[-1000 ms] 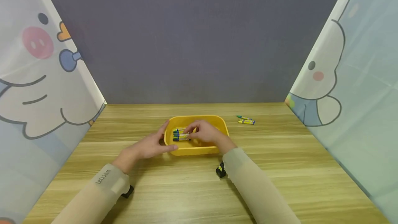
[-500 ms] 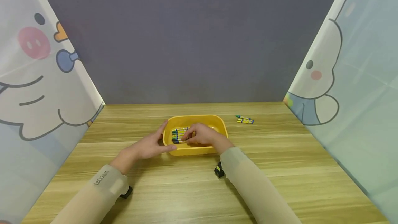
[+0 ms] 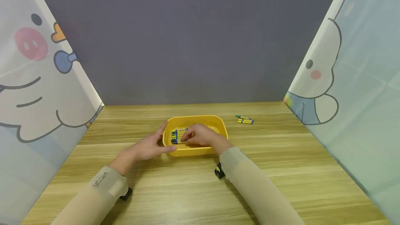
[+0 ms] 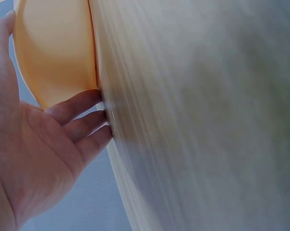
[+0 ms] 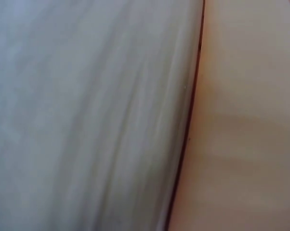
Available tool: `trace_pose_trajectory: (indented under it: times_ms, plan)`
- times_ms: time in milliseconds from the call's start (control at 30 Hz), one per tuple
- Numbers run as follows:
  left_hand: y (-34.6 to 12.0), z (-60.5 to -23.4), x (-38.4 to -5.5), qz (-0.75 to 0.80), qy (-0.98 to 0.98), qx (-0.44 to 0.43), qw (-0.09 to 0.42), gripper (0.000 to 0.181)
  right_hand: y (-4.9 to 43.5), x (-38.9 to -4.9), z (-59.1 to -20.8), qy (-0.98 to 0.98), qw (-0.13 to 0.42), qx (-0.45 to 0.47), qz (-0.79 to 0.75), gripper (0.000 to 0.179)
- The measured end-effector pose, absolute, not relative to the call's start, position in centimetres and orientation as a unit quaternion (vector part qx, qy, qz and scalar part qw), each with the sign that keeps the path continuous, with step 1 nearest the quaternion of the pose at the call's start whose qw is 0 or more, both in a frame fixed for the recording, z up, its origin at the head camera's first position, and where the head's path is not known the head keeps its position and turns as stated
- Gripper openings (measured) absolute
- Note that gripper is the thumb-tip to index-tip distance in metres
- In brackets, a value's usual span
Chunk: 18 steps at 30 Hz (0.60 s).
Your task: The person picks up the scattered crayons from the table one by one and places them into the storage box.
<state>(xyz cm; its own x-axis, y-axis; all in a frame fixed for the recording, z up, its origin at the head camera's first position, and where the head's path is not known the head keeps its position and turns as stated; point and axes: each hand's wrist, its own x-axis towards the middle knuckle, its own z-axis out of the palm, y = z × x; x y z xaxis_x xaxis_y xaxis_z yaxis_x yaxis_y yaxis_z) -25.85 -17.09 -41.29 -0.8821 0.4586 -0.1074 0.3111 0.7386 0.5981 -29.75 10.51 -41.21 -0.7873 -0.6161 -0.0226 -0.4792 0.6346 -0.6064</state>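
Note:
A yellow plastic bin [image 3: 195,152] sits on the wooden table. Inside it, at the left end, several crayons [image 3: 177,132] lie side by side in a row. My left hand [image 3: 148,147] spans the bin's left end, thumb along the front rim. In the left wrist view its fairly straight fingers touch the outer wall of the bin [image 4: 58,48]. My right hand [image 3: 201,135] reaches inside, pinching the right end of the dark-tipped crayon [image 3: 178,142] nearest the front; its fingers partly cover the row. The right wrist view has only table and bin wall [image 5: 241,120], no hand.
Three loose crayons lie on the table right of the bin: a green one [image 3: 243,117] and two yellow ones [image 3: 245,122] together. A dark panel [image 3: 193,44] stands behind the table. Printed cloth walls [image 3: 359,96] flank both sides.
My right hand has moved slightly toward the front of the bin, laying the dark-tipped crayon alongside the row. The left hand stays on the bin's end. The head view has shifted a little.

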Motion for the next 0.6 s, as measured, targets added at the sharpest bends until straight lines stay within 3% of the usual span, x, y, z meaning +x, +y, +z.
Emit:
trace_pose_trajectory:
  times_ms: [367,600]
  plan:
    - [-17.1,-41.2,-25.8,0.305,0.921,0.209,0.118,0.126,11.9,-29.4,-39.7,0.878,0.102,-0.279,-0.376,0.022]
    - [-17.0,-41.1,-25.8,0.304,0.922,0.205,0.126,0.127,16.3,-29.8,-37.4,0.893,0.037,-0.252,-0.372,0.022]
